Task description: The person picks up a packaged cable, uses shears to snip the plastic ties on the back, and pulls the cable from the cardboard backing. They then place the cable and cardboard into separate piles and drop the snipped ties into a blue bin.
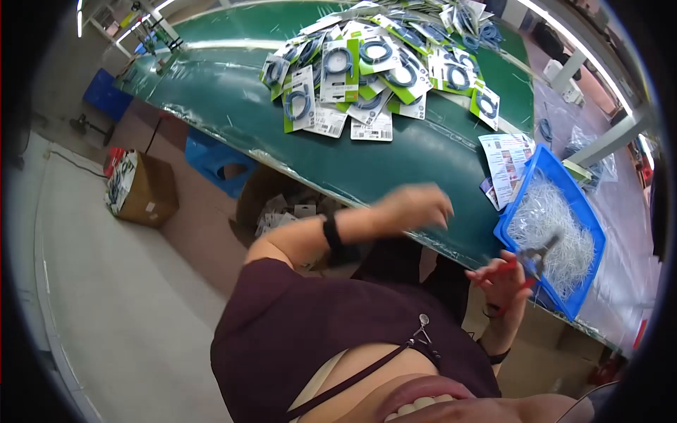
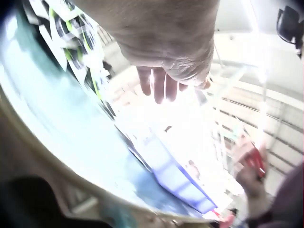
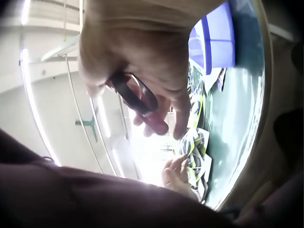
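My left hand (image 1: 417, 206), blurred in the head view, hovers near the front edge of the green table with no object visible in it. In the left wrist view its fingers (image 2: 159, 90) extend, slightly bent. Beside the blue tray, my right hand (image 1: 506, 287) holds red-handled pliers (image 1: 541, 255), their metal jaws pointing over the tray. One red handle (image 3: 154, 122) shows under the palm in the right wrist view. Behind the left hand lies a heap of carded blue cable coils (image 1: 338, 63), with white and green cards.
The blue tray (image 1: 589, 299) holds a tangle of thin clear strips (image 1: 546, 218). A printed sheet (image 1: 504, 162) lies against its left side. Below the table edge are a blue stool (image 1: 211, 158), a full cardboard box (image 1: 151, 190) and another open box (image 1: 254, 194).
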